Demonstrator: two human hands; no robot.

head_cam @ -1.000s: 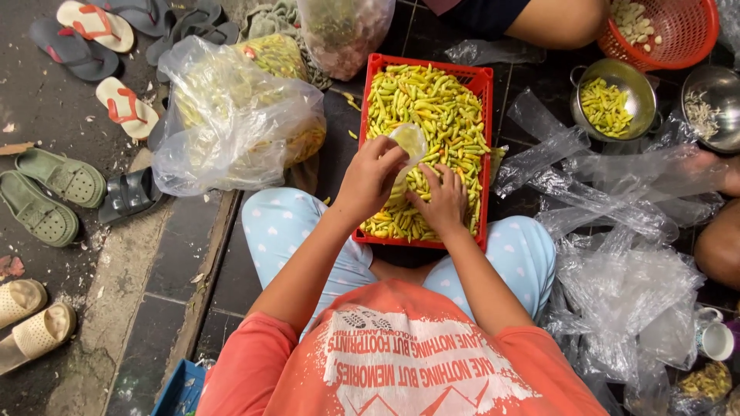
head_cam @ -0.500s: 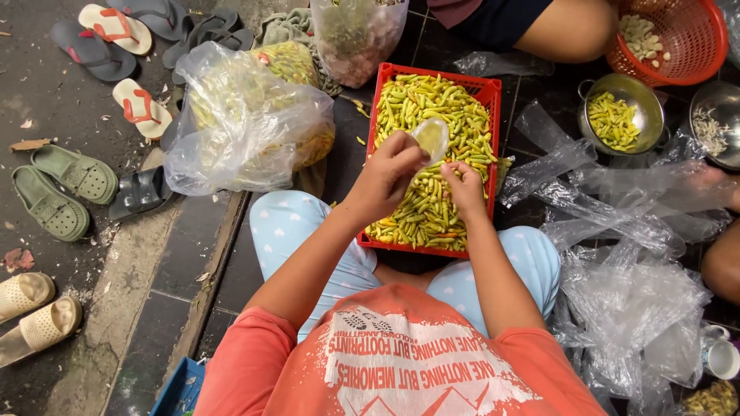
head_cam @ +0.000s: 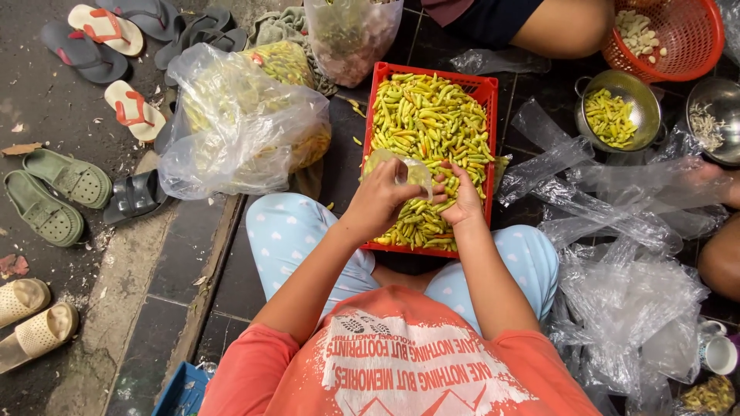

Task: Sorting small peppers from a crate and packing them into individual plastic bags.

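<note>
Lifted off the chillies since a second earlier and brought up to the left hand, with both hands then met over the near half of the crate. Sat on dark floor tiles (head_cam: 169,293), knees either side of the crate's near end. To the right, spread a loose drift of clear plastic bags (head_cam: 632,293); to the left, slumped a large clear sack (head_cam: 231,131) stuffed with yellow-green chillies, just beside the crate. Between them, stood the long red crate (head_cam: 489,86), heaped with small green and yellow chillies (head_cam: 432,115). Beyond it, at the far right, showed a red basket (head_cam: 697,54) of pale pieces, a metal bowl (head_cam: 651,104) holding more chillies near it, and a second person's bare leg at the top edge. On the grey ground at far left, lay a pair of green clogs (head_cam: 54,200), well apart from the work. Above the crate, pinched the rim of a small clear bag (head_cam: 408,166) with curled fingers of the left hand (head_cam: 378,200), while touching its other side with the loosely spread fingertips of the right hand (head_cam: 462,199). Kept that bag just over the chillies, between the two hands; contents too blurred to tell.
</note>
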